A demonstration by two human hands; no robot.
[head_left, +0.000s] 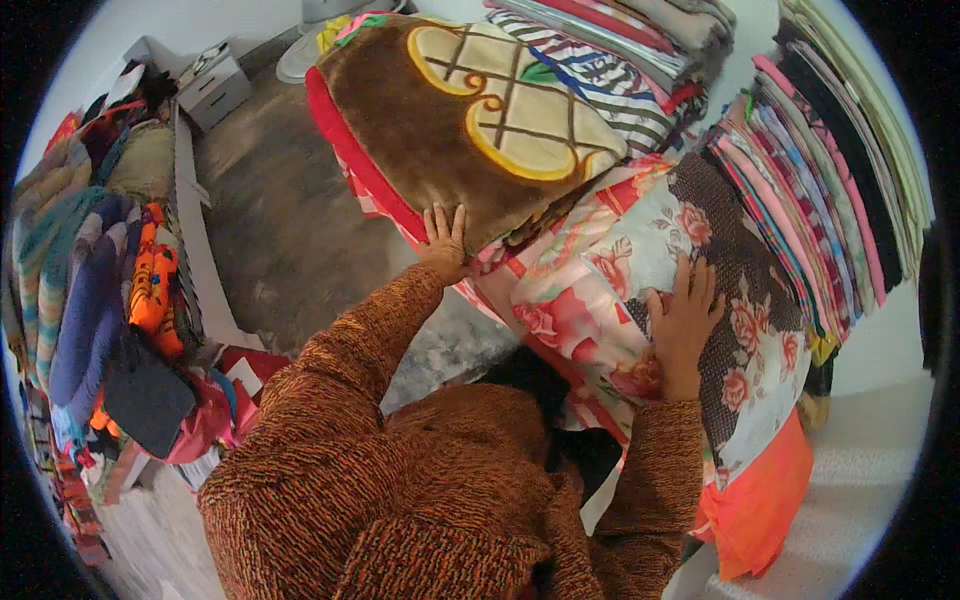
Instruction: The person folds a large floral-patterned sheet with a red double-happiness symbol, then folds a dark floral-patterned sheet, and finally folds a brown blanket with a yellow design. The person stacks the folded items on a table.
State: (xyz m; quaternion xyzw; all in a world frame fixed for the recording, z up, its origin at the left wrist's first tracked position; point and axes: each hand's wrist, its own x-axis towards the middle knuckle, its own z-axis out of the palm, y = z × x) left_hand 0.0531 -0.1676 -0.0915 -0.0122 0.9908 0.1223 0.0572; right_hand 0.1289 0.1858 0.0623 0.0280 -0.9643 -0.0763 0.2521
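Note:
My left hand (446, 240) rests with fingers spread on the near edge of a thick folded blanket (400, 130), brown with a cream lattice pattern and a red border. To the right, my right hand (685, 325) lies flat on a folded floral cloth (745, 350), dark brown and white with pink roses. It sits on a pile with more pink-and-white floral fabric (565, 320) beside it. Neither hand grips anything that I can see. An orange cloth (762, 505) hangs out below the floral pile on the near right.
Tall stacks of folded cloths (790, 190) stand at the right, with more folded blankets (640, 40) at the back. A striped cloth (590, 80) adjoins the brown blanket. Heaped clothes (90, 260) line the left, near a small white drawer unit (215, 90). Grey floor (280, 210) lies between.

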